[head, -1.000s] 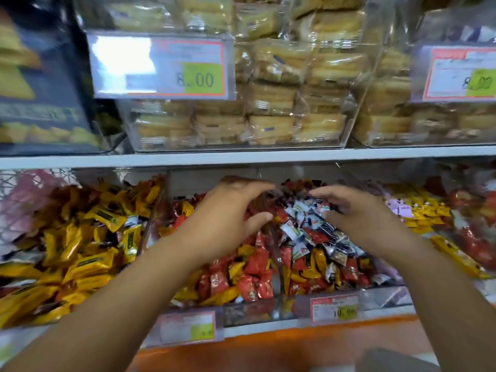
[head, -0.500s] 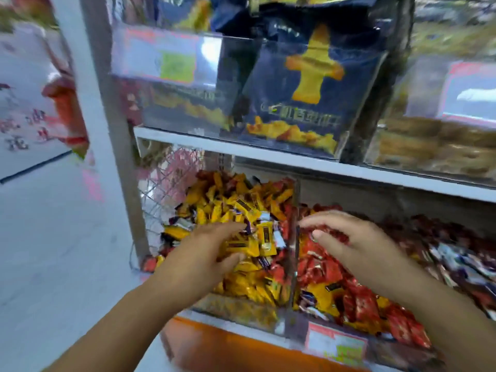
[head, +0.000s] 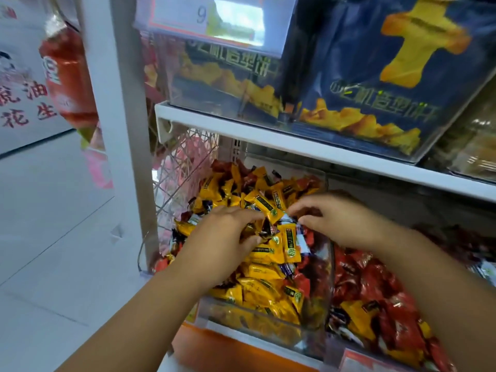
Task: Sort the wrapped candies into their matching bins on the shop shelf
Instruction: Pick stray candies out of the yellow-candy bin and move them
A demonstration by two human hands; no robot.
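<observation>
Digging in the yellow-candy bin (head: pixel 255 322) at the shelf's left end. My left hand (head: pixel 222 248) and right hand (head: pixel 346 224) are curled close together, fingertips in the pile, since blue-and-white wrappers (head: pixel 302 240) are mixed in there. Can't tell if either's pinched one. Red candies (head: pixel 375 288) sit next door.

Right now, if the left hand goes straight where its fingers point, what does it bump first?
Most likely the yellow candies heaped just ahead of the left hand; its fingertips look almost on them. The right hand lies beyond, depth unclear.
</observation>
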